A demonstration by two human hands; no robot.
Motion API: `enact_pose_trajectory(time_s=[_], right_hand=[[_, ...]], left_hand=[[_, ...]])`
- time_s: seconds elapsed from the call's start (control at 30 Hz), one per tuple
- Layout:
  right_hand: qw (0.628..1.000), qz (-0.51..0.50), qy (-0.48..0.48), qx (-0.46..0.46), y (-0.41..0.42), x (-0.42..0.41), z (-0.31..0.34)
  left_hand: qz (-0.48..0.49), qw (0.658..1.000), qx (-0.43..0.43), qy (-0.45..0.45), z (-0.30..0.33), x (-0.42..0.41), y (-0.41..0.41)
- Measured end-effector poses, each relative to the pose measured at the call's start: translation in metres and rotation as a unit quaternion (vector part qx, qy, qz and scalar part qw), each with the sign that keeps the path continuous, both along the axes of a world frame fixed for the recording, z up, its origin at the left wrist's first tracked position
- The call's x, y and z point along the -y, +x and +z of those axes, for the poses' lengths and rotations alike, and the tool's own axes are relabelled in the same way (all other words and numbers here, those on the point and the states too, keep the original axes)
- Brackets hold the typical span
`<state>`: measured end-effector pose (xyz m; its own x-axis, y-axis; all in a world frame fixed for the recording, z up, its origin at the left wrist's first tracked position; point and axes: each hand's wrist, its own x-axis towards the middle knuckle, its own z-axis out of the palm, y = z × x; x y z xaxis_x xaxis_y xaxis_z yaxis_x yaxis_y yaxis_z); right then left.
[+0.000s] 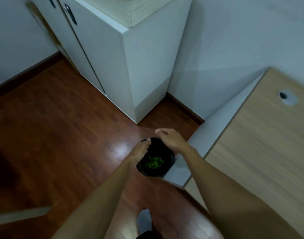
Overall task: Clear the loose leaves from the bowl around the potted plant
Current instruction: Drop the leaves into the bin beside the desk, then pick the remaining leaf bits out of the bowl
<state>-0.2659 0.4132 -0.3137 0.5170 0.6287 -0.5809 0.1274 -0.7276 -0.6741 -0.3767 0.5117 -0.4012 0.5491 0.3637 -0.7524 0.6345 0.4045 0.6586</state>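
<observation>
A black lined bin (168,163) stands on the floor beside the desk's side panel, and a small heap of loose green leaves (154,162) lies at its bottom. My left hand (141,149) reaches over the bin's left rim with its fingers bunched together, the tips at the rim; blur hides whether they grip anything. My right hand (170,138) hovers just above the far rim, fingers loosely curled and apart, with nothing visible in it. Neither the bowl nor the potted plant is in view.
A white cabinet (130,66) stands just beyond the bin, against the white wall. A light wooden desk (261,135) with a cable hole fills the right side. The floor (52,126) is glossy reddish wood. My grey-socked foot (144,219) shows at the bottom.
</observation>
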Motion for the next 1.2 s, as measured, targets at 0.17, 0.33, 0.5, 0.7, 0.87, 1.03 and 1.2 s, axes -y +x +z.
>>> enact_pose_trajectory(time_s=[0.17,0.33,0.5,0.7,0.87,1.03,1.2], right_hand=[[0.998,-0.038,-0.022,-0.034,-0.003,-0.010,-0.096],[0.995,-0.050,-0.065,-0.048,-0.004,-0.020,-0.191],[0.993,-0.035,-0.096,-0.062,-0.003,-0.031,-0.280],[0.985,-0.019,-0.145,-0.091,-0.022,-0.020,-0.365],[0.975,0.024,-0.197,-0.101,-0.050,0.017,-0.396],[0.973,0.028,-0.202,-0.111,-0.051,0.015,-0.403],[0.974,0.063,-0.185,-0.115,-0.069,0.028,-0.409]], left_hand=[[-0.039,0.999,-0.022,-0.008,-0.084,-0.014,-0.016],[-0.067,0.997,-0.040,0.019,-0.164,-0.041,-0.014],[-0.092,0.992,-0.070,0.051,-0.224,-0.064,-0.011],[-0.139,0.985,-0.097,0.045,-0.296,-0.059,-0.012],[-0.184,0.974,-0.127,0.029,-0.325,-0.025,-0.040],[-0.160,0.976,-0.145,0.027,-0.332,-0.022,-0.055],[-0.131,0.979,-0.155,0.031,-0.331,-0.006,-0.076]])
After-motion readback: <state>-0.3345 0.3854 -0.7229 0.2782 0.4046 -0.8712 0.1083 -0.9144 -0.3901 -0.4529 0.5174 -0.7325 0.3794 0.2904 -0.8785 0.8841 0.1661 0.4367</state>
